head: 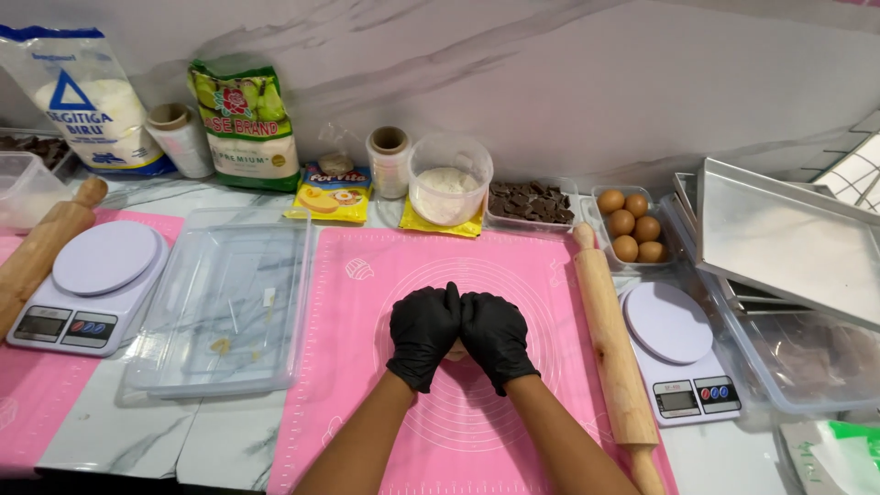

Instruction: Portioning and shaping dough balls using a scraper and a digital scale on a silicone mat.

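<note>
Both my hands wear black gloves and press side by side on the middle of a pink silicone baking mat [367,302]. My left hand [423,332] and my right hand [495,335] are cupped over a small pale lump of dough [456,350]; only a sliver of it shows between the palms. A wooden rolling pin [612,344] lies along the mat's right edge, apart from my hands.
An empty clear tray [225,298] sits left of the mat, beside a white scale [92,284] and another rolling pin [41,247]. A second scale [678,353], metal baking trays [788,243] and a clear bin [807,362] stand right. Flour bags, a flour tub [449,183], chocolate pieces [530,202] and eggs [631,225] line the wall.
</note>
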